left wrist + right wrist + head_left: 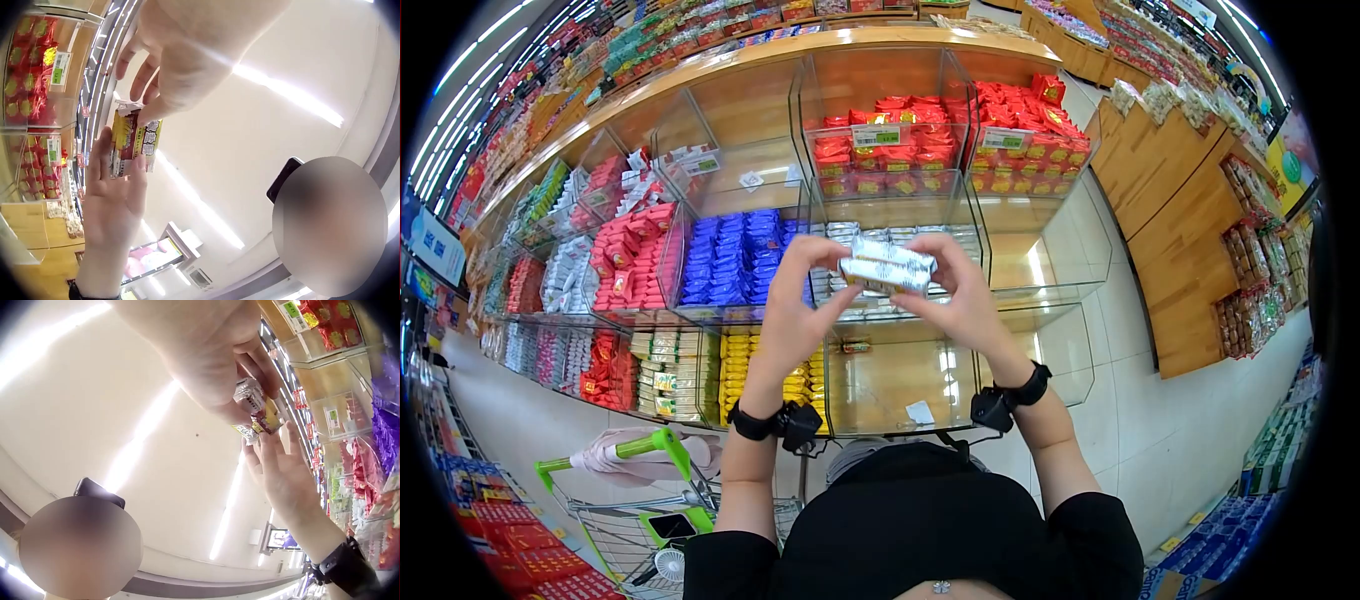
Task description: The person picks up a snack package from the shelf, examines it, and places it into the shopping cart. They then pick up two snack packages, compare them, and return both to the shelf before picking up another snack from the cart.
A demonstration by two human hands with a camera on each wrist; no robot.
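Both hands hold a wrapped snack packet up in front of the body, over the display bins. From above its wrapper looks silvery white with dark print; in the left wrist view the snack packet shows a yellow and maroon face. My left hand pinches one end between thumb and fingers. At the other end, my right hand grips with its thumb below and fingers above. Behind the hands lies a bin of similar silvery packets, partly covered by them.
Blue packets and pink packets fill bins to the left, red packets those behind. Yellow packets lie below, beside a nearly bare bin. A shopping cart stands front left, a wooden counter right.
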